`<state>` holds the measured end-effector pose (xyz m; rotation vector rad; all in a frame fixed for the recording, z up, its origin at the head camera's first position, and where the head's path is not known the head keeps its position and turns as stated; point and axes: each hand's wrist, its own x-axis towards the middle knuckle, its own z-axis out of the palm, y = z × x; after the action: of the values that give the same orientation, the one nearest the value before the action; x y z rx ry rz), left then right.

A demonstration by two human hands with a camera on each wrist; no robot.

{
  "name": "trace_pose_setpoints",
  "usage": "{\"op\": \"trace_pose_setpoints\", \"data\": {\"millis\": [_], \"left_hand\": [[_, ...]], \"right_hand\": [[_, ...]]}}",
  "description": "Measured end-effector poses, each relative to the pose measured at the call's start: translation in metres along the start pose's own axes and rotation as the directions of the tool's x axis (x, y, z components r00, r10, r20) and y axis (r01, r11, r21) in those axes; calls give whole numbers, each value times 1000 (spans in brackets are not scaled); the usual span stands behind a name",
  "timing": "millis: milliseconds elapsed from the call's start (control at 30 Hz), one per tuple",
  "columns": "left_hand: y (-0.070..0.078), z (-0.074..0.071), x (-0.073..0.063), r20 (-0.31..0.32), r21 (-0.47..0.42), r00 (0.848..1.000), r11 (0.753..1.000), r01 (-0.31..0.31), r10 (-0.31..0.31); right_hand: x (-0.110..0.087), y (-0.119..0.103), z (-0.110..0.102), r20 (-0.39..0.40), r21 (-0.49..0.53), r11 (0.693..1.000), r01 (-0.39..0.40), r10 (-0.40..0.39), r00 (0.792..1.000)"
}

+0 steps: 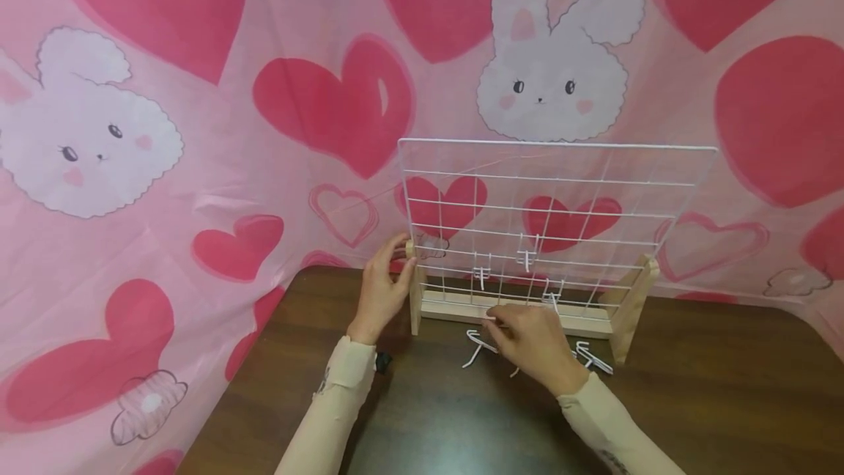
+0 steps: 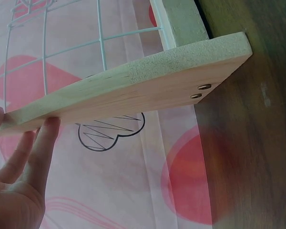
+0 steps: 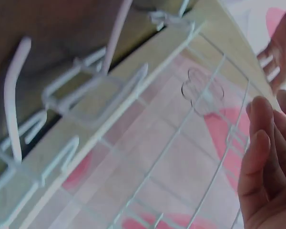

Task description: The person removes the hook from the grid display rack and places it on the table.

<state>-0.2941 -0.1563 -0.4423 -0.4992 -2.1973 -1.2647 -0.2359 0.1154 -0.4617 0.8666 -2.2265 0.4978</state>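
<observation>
A white wire grid panel (image 1: 554, 144) stands upright in a pale wooden stand. My left hand (image 1: 382, 284) holds the stand's left side piece (image 2: 157, 88) near its top, fingers along the outer face and thumb at the edge. Several white wire hooks (image 1: 480, 272) hang on the lower grid. Just in front of the bottom rail, my right hand (image 1: 534, 339) hovers with loosely bent fingers; no thing shows between them in the right wrist view. Beneath and beside it lie loose white hooks (image 3: 10, 95) on the table, partly hidden by the hand in the head view.
The dark wooden table (image 1: 725, 387) extends around the stand. Behind it hangs a pink cloth (image 1: 455, 105) with hearts and rabbits. A small black object (image 1: 382, 363) shows beside the left wrist. The stand's right side piece (image 1: 634, 306) rises right of the right hand.
</observation>
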Motion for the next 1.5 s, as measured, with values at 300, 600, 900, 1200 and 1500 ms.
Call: {"op": "trace_pose_setpoints", "data": {"millis": [300,600,900,1200,1500], "left_hand": [[0,1,1,8,14,1000,1000,4,-4],[0,0,0,-3,12,1000,1000,-19,19],[0,0,0,-1,21,1000,1000,-4,4],[-2,1,-1,7,24,1000,1000,-4,4],[1,1,0,-11,28,999,999,-33,33]], "right_hand": [[6,14,-19,-241,20,999,-42,45,969],[11,20,-26,-315,42,997,-71,80,946],[13,23,-32,-340,54,995,-82,96,936],[13,23,-34,-341,41,991,-129,136,930],[19,27,-33,-381,51,992,-116,127,916]]}}
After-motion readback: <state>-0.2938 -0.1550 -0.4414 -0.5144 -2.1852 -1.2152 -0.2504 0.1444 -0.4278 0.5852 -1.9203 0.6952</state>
